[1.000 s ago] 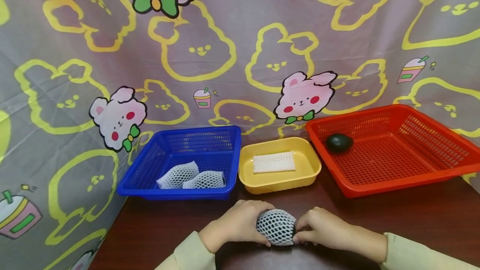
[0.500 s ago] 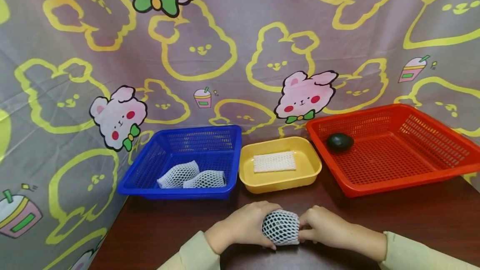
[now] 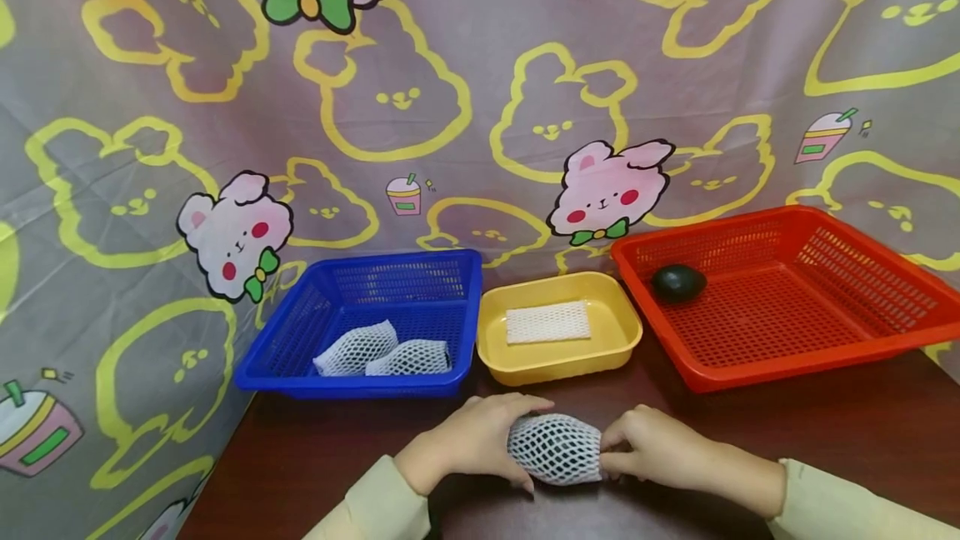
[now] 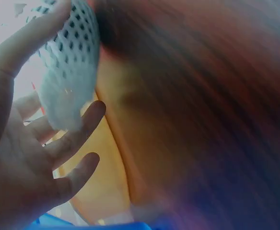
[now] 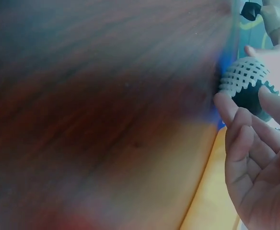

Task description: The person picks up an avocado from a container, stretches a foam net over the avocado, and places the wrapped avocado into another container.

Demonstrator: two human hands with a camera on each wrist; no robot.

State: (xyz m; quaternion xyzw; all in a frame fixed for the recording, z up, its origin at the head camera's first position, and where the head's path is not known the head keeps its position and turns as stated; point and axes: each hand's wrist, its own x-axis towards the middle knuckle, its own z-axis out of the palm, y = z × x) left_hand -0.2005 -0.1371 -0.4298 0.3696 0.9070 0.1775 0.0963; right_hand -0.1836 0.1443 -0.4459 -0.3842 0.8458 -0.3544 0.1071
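Net [image 3: 557, 450]: one, white, bulging over a dark fruit [image 5: 250, 98]; lower centre of the head view, between the two hands, just above or on the table [image 3: 277, 448] (contact not clear). Long axis: nearly level, left to right across the frame. Narrow tail towards the left palm, as the left wrist view shows; wide mouth towards the right fingertips, fruit bare there in the right wrist view.

Left hand [image 3: 480, 444]: one, at the net's left end; thumb below, fingers above, parted and loosely cupped. Firmness of hold: cannot tell.

Right hand [image 3: 645, 448]: one, at the net's right end; thumb and forefinger pinch the rim of the mouth. Nearer hand to the mouth: this one. Nearer to the tail: the left.

Blue basket [image 3: 352, 388]: left of centre; holds two filled nets, side by side.

Yellow tray [image 3: 558, 370]: centre, directly above the hands in the frame; holds flat white netting [image 3: 547, 322].

Red basket [image 3: 787, 315]: right of the frame; one bare dark-green fruit in its upper left corner.
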